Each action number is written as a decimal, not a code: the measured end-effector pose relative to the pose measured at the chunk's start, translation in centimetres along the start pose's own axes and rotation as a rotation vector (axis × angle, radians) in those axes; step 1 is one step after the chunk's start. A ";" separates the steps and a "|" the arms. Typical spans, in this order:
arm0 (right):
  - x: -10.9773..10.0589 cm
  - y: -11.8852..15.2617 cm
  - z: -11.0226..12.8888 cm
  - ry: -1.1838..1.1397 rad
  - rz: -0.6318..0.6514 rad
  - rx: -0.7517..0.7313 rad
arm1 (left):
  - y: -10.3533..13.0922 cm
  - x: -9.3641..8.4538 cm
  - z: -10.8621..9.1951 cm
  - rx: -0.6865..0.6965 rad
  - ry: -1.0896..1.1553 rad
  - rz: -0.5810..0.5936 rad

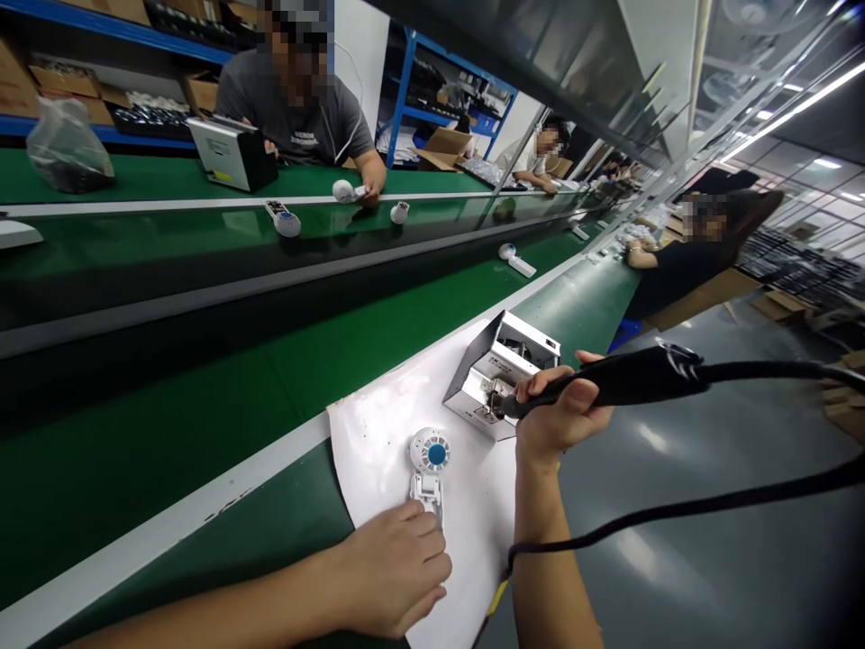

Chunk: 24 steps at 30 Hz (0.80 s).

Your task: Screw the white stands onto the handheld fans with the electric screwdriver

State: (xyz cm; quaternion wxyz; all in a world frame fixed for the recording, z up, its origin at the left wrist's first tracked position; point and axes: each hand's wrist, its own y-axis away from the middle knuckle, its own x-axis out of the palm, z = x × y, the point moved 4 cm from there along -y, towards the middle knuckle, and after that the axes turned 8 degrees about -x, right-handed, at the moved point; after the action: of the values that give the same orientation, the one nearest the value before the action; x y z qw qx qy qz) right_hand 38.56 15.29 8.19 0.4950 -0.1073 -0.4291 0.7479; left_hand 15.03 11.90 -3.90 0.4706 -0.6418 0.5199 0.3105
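Note:
My left hand point(397, 570) has its fingers closed around the handle of a small white handheld fan point(430, 451) with a blue centre. The fan's hinge area faces up, and my fingers hide most of its handle. In my right hand point(564, 410) is a black electric screwdriver point(628, 377), with a cable running off to the right. Its front end reaches the pick-up opening of a silver screw feeder point(466, 383); whether the bit touches a screw is too small to tell. Both the feeder and the fan rest on a white sheet point(378, 451).
A green conveyor belt point(270, 347) runs alongside, with another white fan point(517, 260) on it. Across the belt a person point(311, 99) holds a fan, with further fans point(284, 219) nearby. Another person point(696, 243) sits at right. The screwdriver cable point(676, 514) loops past my right forearm.

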 end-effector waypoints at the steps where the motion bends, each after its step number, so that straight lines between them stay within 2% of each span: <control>1: -0.1 -0.1 0.1 -0.010 -0.003 -0.003 | 0.0 0.0 0.0 -0.001 -0.003 0.001; 4: -0.3 -0.4 -0.1 -0.020 -0.022 -0.031 | 0.0 -0.1 0.0 -0.001 -0.003 -0.001; 9: -0.1 -0.5 -1.3 0.003 -0.031 0.003 | 0.0 0.0 0.0 -0.003 0.013 0.005; 12: 0.1 0.0 -0.7 -0.023 0.002 0.037 | 0.0 0.0 0.0 -0.005 0.022 0.008; 15: 0.1 1.8 1.0 -0.096 0.076 0.184 | 0.0 0.1 0.0 -0.007 0.019 0.004; 18: -0.2 4.7 3.4 -0.202 0.110 0.314 | 0.0 0.2 0.0 0.001 0.007 -0.012; 21: -0.2 7.3 5.2 -0.264 0.166 0.361 | 0.1 0.3 0.0 0.003 0.017 -0.030; 24: -0.1 8.9 5.4 -0.272 0.185 0.389 | 0.1 0.4 0.1 0.008 0.023 -0.037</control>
State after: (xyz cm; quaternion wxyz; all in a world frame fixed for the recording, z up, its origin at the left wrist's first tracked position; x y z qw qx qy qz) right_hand 29.69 11.05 4.82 0.3735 0.0530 -0.3281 0.8660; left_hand 15.02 11.80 -4.33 0.4730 -0.6528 0.5146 0.2922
